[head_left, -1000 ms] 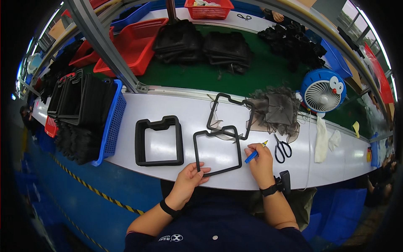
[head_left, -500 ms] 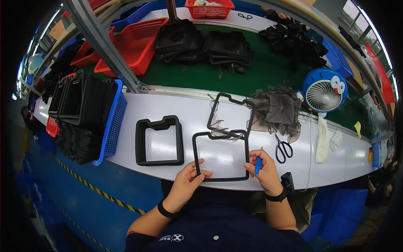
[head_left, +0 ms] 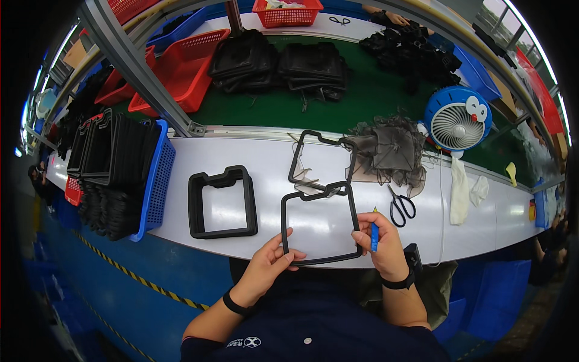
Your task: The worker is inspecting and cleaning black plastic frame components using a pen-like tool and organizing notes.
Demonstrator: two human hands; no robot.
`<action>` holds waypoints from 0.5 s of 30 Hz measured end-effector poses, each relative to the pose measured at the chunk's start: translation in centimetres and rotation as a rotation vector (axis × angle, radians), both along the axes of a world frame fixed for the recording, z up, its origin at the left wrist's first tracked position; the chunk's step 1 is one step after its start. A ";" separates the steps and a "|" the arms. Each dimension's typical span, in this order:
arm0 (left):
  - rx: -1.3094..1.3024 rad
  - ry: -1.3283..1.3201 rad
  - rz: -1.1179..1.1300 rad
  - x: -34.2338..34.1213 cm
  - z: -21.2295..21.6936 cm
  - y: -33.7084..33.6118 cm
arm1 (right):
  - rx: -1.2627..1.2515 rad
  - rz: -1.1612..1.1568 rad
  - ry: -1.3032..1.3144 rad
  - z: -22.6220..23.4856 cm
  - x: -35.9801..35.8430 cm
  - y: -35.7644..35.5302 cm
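Observation:
A thin black frame (head_left: 329, 261), rectangular with a notched top edge, is tilted above the white table between my hands. My left hand (head_left: 268, 265) is closed on its lower left corner, thumb on the near side. My right hand (head_left: 381, 247) pinches its right side and also holds a small blue tool (head_left: 374, 238) with a yellow tip; the tool's exact kind is unclear. Behind the held frame's top edge lies another black frame (head_left: 295, 161) with scraps of mesh around it. To the left sits a neat stack of black frames (head_left: 224, 233).
Black-handled scissors (head_left: 401, 211) and a pile of dark sheer mesh (head_left: 389, 148) lie to the right, near a blue fan (head_left: 458, 120) and white gloves (head_left: 459, 193). At left, a blue basket (head_left: 158, 181) is crammed with frames. A metal post (head_left: 136, 66) rises behind.
The held frame has tipped slightly, its right side turning a little upward. Both hands keep their grip, and the whole view has shifted slightly.

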State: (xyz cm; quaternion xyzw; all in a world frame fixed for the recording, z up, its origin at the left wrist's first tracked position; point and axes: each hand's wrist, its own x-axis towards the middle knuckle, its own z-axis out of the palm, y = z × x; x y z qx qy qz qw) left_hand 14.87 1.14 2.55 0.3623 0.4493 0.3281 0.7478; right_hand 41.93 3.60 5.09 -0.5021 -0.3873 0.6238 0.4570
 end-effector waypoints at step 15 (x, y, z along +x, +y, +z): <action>0.416 0.027 0.407 0.2 -0.6 1.6 | 0.959 0.064 -0.687 -2.3 0.4 -0.2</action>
